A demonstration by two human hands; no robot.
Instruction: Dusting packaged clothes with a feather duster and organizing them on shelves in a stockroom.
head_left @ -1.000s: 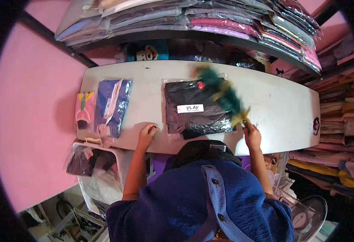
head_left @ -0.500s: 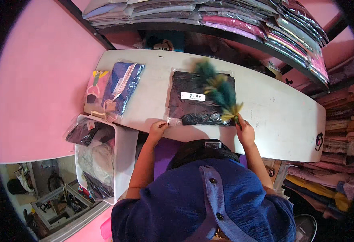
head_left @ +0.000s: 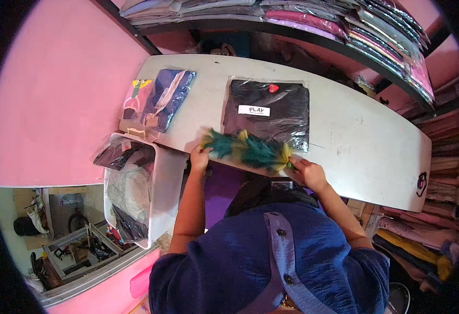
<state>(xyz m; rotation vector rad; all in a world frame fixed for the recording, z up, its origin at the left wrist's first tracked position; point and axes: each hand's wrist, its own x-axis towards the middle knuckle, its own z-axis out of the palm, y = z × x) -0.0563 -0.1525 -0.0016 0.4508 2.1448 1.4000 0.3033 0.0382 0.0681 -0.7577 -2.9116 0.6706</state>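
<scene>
A black folded garment in a clear plastic bag point(head_left: 287, 112) lies flat on the white table point(head_left: 360, 152), with a white label and a small red heart showing. My right hand point(head_left: 309, 174) is closed round the handle end of a green and yellow feather duster point(head_left: 255, 153). The duster lies sideways across the bag's near edge, hiding that edge, and its feathers are blurred. At the duster's left tip, my left hand point(head_left: 200, 158) is closed in a pinch by the table's front edge. What its fingers hold cannot be made out.
A blue bagged garment point(head_left: 172, 99) and a pink bagged one point(head_left: 137, 102) lie at the table's left. Below them stands a white bin point(head_left: 162, 183) of bagged clothes. A shelf point(head_left: 229, 22) with stacked garments crosses the back. More folded cloth point(head_left: 410, 243) is piled at right.
The feather duster has swung from upright over the bag's right side to lying across its near edge. My left hand stays near the table's front edge. The whole view has shifted slightly.
</scene>
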